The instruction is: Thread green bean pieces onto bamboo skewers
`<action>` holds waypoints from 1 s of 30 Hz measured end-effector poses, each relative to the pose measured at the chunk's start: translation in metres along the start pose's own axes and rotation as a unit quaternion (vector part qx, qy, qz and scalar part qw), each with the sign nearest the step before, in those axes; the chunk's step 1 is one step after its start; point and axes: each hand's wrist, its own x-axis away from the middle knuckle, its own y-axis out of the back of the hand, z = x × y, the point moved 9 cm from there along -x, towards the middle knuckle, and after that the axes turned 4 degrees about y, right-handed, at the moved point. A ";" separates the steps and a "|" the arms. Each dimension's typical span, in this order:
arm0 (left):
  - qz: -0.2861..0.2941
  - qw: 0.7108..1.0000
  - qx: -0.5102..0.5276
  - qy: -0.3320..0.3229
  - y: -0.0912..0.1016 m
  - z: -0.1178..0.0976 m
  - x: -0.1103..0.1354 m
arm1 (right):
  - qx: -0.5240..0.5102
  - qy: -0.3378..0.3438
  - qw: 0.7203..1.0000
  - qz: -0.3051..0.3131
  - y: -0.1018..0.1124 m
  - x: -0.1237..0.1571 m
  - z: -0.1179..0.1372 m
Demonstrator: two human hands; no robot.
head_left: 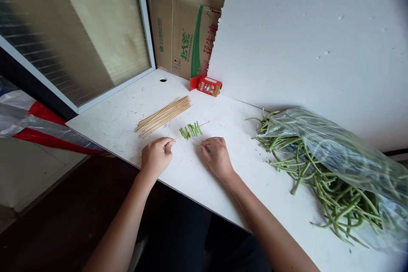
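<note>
Far side: BEIDAHUANG carton (185, 36).
My left hand (156, 156) pinches a bean skewer (190, 131), my right hand (218, 157) a bean piece (207, 149).

So the big brown cardboard box (180, 29) at the back is a Beidahuang one: green 北大荒 lettering (184, 46) with a little ® mark (182, 30) and BEIDAHUANG (190, 48) beside it, all running sideways. Red characters (209, 39) near its right edge read 花生油, aka peanut oil. There are also small handling symbols (177, 63), plus a green round logo (161, 49) with text too tiny for me. The small red carton (208, 86) has printing too, but I can't make it out.
</note>
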 end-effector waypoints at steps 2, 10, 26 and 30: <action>-0.001 1.000 0.006 -0.004 -0.001 0.000 0.000 | -0.059 -0.058 0.996 -0.021 0.009 0.001 -0.014; 0.012 0.996 0.042 -0.077 -0.010 -0.011 0.005 | -0.375 -0.270 0.880 -0.108 0.025 0.010 -0.074; 0.031 0.990 0.059 -0.121 -0.022 -0.019 0.010 | -0.438 -0.309 0.840 -0.090 0.024 0.014 -0.084; 0.035 0.991 0.060 -0.117 -0.024 -0.020 0.011 | -0.446 -0.310 0.835 -0.086 0.022 0.015 -0.081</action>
